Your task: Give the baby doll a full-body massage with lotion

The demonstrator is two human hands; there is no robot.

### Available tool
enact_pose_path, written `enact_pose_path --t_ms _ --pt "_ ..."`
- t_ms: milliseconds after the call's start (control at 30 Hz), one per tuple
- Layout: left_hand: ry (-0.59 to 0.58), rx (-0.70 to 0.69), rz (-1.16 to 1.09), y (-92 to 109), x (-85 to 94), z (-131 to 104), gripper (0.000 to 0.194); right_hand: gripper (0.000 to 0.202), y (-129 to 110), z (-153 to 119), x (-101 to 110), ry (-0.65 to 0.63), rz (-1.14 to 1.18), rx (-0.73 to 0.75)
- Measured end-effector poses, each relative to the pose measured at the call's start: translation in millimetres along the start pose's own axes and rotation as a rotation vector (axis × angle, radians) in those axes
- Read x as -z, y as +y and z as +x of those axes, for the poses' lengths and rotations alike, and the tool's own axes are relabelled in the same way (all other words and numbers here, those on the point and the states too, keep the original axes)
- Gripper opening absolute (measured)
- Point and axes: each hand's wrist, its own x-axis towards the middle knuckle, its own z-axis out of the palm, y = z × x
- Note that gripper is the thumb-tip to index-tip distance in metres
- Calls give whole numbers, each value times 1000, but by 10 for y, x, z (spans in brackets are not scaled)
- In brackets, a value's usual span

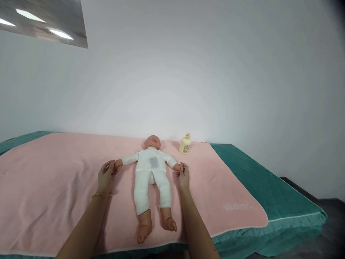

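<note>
A baby doll (152, 163) with a white cloth body lies on its back on a pink blanket (215, 187), head toward the wall and bare feet toward me. My left hand (106, 175) is closed around the doll's hand on the left side, and that arm is stretched out sideways. On the other side, my right hand (184, 176) pinches the doll's other hand between thumb and fingers. Both doll arms are spread outward and low. A grey patch shows on the doll's belly.
A cream pump bottle (185, 144) stands upright on the blanket, right of the doll's head. Beneath the blanket is a green padded bed cover (258, 180), its edge dropping off at the right. A pale wall (188, 72) rises behind, with a mirror-like panel (45, 21) at upper left.
</note>
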Motion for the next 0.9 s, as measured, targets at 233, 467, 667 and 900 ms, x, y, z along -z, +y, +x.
enact_pose_path --t_ms 233,467,667,900 --pt "-73 51 -79 22 -21 -10 26 65 -5 0 5 -58 27 1" --pt "-132 40 -77 18 -14 -31 38 61 -63 -19 7 -34 5 -15" --pt "-152 2 -3 19 -23 -64 41 50 -141 -59 -12 -11 -35 -26" --pt "-135 -10 44 52 -56 -102 35 47 -182 -79 -23 25 -69 -25"
